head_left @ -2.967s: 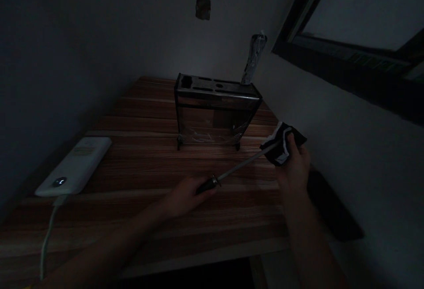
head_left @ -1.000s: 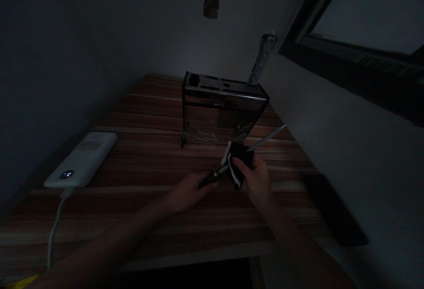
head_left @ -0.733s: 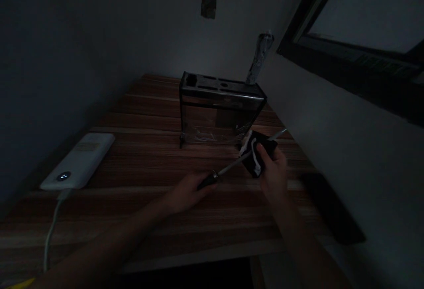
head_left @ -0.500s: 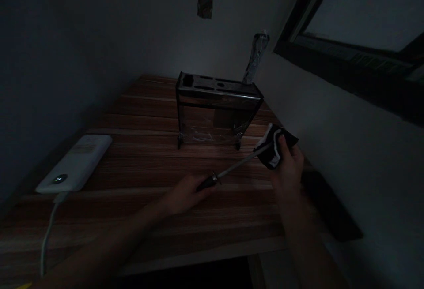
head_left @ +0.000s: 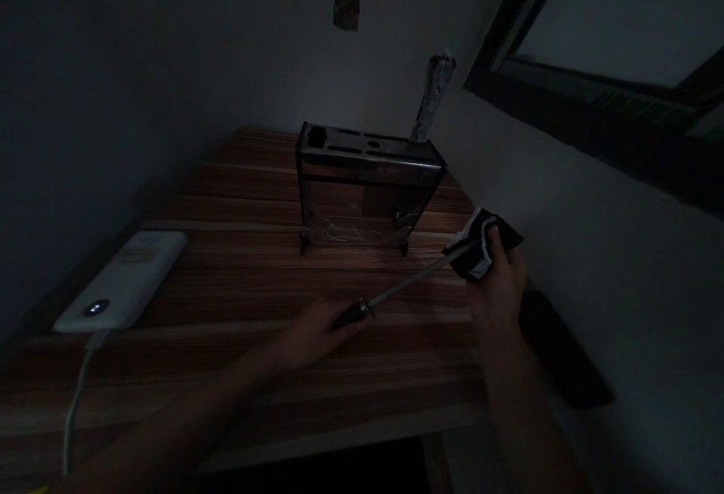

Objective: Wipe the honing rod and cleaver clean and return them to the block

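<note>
My left hand (head_left: 314,332) is closed round the black handle of a sharpening rod (head_left: 407,281), which points up to the right. My right hand (head_left: 502,275) grips a black cloth with white edging (head_left: 480,245), wrapped about the rod's far end, so the tip is hidden. Behind them a knife block (head_left: 370,154) with a dark slotted top and clear sides stands upright on the wooden table (head_left: 243,268). One plastic-wrapped handle (head_left: 433,98) sticks up from the block's right end.
A white power bank (head_left: 124,279) with a lit display and a cable (head_left: 76,403) lies at the left. Below my right hand, by the right wall, is a long dark object (head_left: 566,351). Walls border the table at the back and right.
My right hand and the cloth have moved slightly right along the rod, toward its far end. My left hand keeps its hold on the handle. The view has shifted a little.
</note>
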The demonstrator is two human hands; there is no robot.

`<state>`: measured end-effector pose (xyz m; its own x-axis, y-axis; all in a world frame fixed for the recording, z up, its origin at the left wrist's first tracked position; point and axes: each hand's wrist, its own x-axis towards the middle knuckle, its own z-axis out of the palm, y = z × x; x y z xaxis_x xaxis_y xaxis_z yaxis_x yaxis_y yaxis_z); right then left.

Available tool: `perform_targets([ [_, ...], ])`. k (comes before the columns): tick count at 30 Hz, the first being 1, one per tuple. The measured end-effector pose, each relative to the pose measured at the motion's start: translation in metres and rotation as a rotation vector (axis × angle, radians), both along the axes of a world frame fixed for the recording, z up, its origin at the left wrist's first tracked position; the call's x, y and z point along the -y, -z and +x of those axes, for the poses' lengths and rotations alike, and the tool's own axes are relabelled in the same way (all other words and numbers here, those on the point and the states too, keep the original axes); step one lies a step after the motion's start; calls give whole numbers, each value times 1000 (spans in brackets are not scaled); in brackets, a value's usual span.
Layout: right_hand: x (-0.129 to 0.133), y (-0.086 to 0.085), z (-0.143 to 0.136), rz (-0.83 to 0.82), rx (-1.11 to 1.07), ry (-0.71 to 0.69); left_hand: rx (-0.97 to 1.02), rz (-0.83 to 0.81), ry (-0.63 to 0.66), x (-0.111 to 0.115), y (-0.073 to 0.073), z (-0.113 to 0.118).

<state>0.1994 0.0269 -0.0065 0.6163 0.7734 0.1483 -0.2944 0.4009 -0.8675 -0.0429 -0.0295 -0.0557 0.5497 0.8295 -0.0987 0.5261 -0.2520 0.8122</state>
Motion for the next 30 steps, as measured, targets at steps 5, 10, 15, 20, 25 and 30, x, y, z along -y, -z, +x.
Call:
perform_targets([
  [5, 2, 2, -4, -11, 11, -19, -6, -17, 6, 0, 1, -1],
  [10, 5, 3, -11, -24, 18, -39, 28, -24, 9, 0, 1, -1],
  [15, 10, 9, -25, -108, 12, -88, 16, -10, -16, 0, 1, 0],
  [20, 18, 20, -42, -190, 41, -234, 38, -22, -28, 0, -3, 0],
  [25, 25, 33, -54, -235, 132, -348, 54, -38, -54, 0, -3, 0],
  [30, 31, 42, -64, -252, 219, -434, 78, -63, -57, -1, -3, 0],
])
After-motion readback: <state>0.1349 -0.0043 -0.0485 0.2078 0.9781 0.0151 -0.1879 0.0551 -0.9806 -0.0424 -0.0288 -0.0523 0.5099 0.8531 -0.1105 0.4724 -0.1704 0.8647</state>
